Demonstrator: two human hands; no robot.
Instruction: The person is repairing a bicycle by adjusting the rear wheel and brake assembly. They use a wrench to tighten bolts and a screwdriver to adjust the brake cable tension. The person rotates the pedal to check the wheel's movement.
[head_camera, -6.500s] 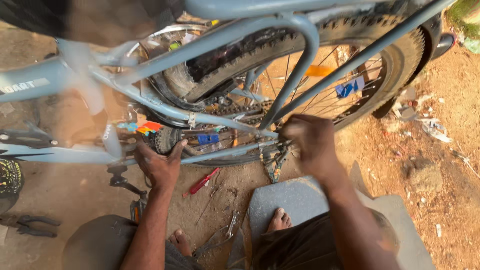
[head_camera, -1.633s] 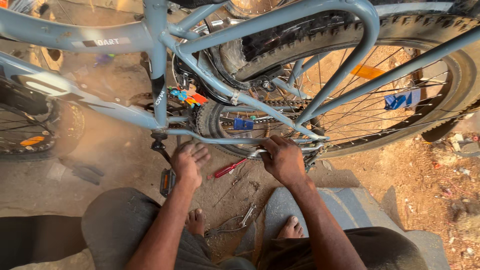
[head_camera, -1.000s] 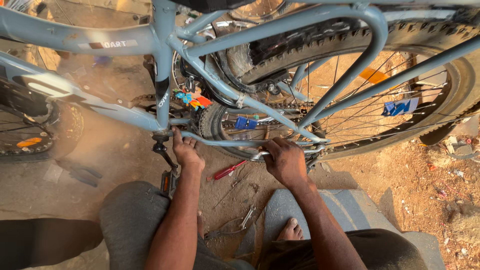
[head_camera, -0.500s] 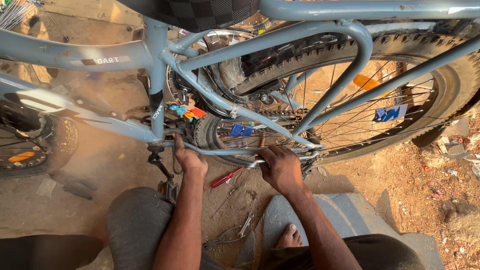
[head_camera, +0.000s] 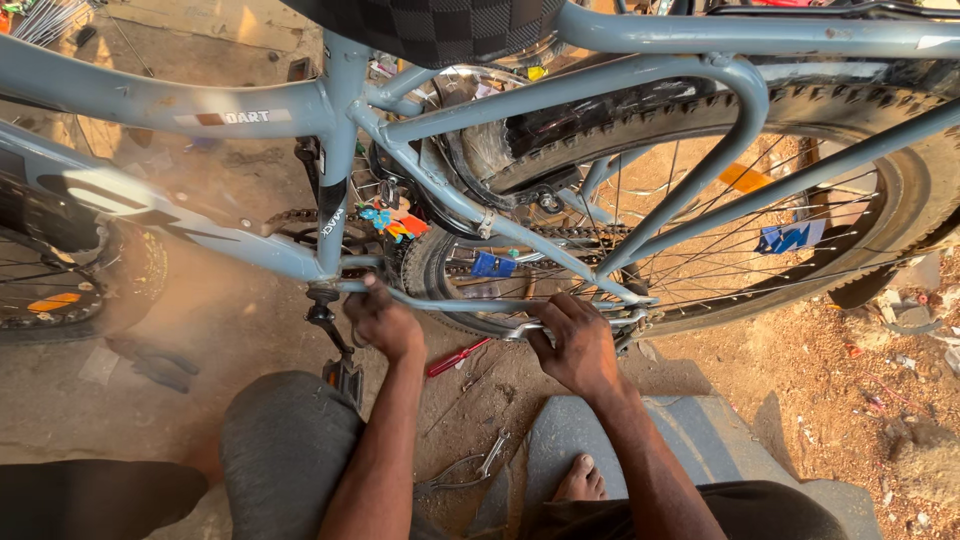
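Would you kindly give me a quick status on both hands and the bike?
Left hand gripping the chainstay near the crank. Right hand holding a spanner by the rear axle. Red screwdriver and pliers on the ground below.

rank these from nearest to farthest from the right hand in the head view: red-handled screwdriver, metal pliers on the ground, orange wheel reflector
1. red-handled screwdriver, on the ground just left of the right hand.
2. metal pliers, on the ground below and left of the hand.
3. orange wheel reflector, up among the rear wheel's spokes, to the right.
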